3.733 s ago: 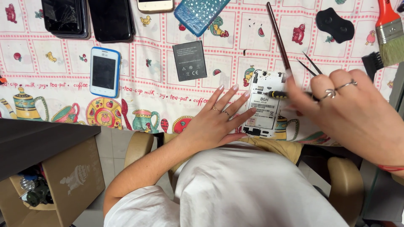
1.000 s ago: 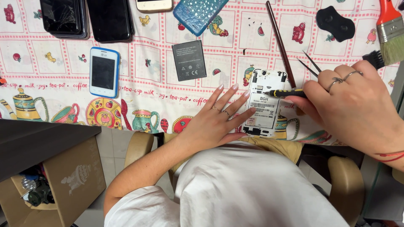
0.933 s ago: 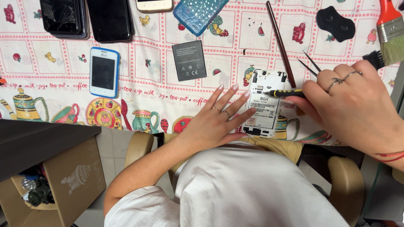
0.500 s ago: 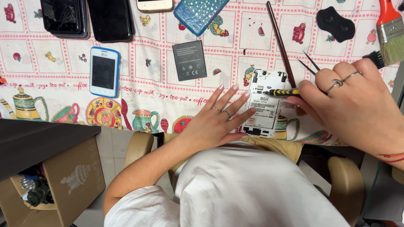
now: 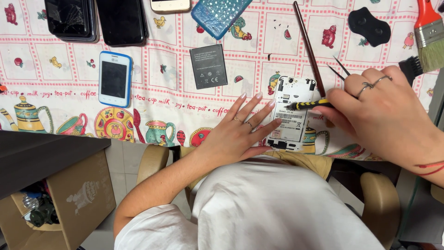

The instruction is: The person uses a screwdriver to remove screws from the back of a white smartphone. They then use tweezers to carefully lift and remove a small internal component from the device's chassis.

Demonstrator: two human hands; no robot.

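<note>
A white phone (image 5: 291, 111) lies face down with its back cover off, near the table's front edge. My left hand (image 5: 240, 132) rests flat beside it, fingertips touching the phone's left edge. My right hand (image 5: 384, 115) grips a yellow-and-black screwdriver (image 5: 311, 104) whose tip sits on the phone's open back. A dark battery (image 5: 208, 66) lies on the patterned tablecloth (image 5: 175, 92) up and to the left of the phone.
A white-and-blue phone (image 5: 114, 78) lies to the left, two black phones (image 5: 121, 21) and a blue case (image 5: 219, 14) at the far edge. A thin brown stick (image 5: 307, 46), tweezers (image 5: 340, 69), a black pad (image 5: 370, 25) and a paintbrush (image 5: 430, 34) lie right. A cardboard box (image 5: 55, 203) stands below left.
My right hand has drawn back to the right from over the phone, and the screwdriver tip now rests on its open back. The left hand has stayed put.
</note>
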